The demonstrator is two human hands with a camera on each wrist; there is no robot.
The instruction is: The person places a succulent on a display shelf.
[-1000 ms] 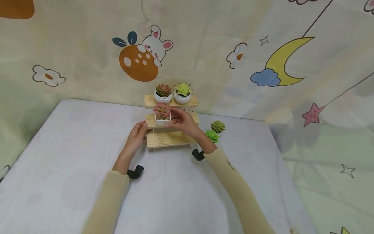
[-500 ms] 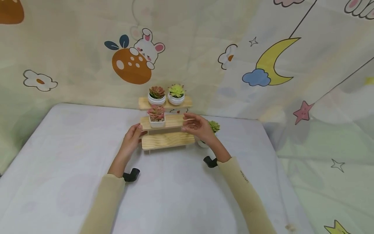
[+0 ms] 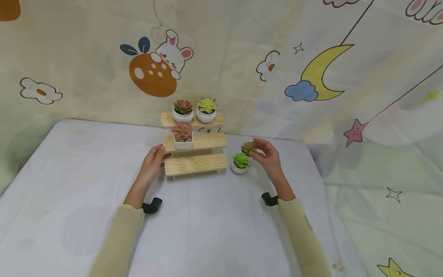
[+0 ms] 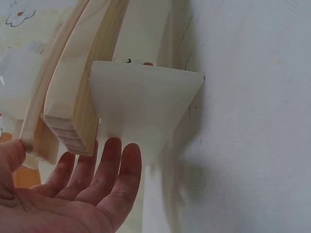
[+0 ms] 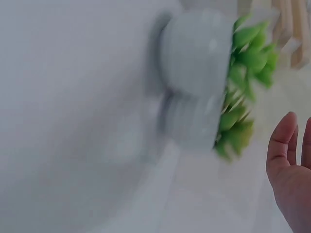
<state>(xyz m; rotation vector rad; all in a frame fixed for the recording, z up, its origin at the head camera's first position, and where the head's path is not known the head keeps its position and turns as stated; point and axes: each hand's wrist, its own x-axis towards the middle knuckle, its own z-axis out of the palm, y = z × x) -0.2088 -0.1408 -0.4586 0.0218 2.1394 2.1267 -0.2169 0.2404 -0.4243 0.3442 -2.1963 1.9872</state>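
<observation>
A three-tier wooden plant stand (image 3: 195, 163) is at the back of the table. My left hand (image 3: 151, 161) holds its left end; in the left wrist view the thumb (image 4: 12, 153) touches a plank end and the fingers curl by the white side leg (image 4: 146, 97). A pink succulent in a square white pot (image 3: 182, 136) sits on the middle tier. Right of the stand, a bright green succulent in a white pot (image 3: 240, 162) stands before a darker green succulent (image 3: 247, 148). My right hand (image 3: 270, 157) is beside these two, fingers bent loosely, holding nothing.
On the top tier stand a reddish succulent in a round white pot (image 3: 183, 111) and a yellow-green succulent (image 3: 206, 109). A patterned cloth (image 3: 225, 57) hangs right behind the stand. White cloth covers the table (image 3: 207, 223).
My right hand lets go of the pink succulent's pot on the middle tier and moves right to the two green succulents. The left hand stays at the stand's end.
</observation>
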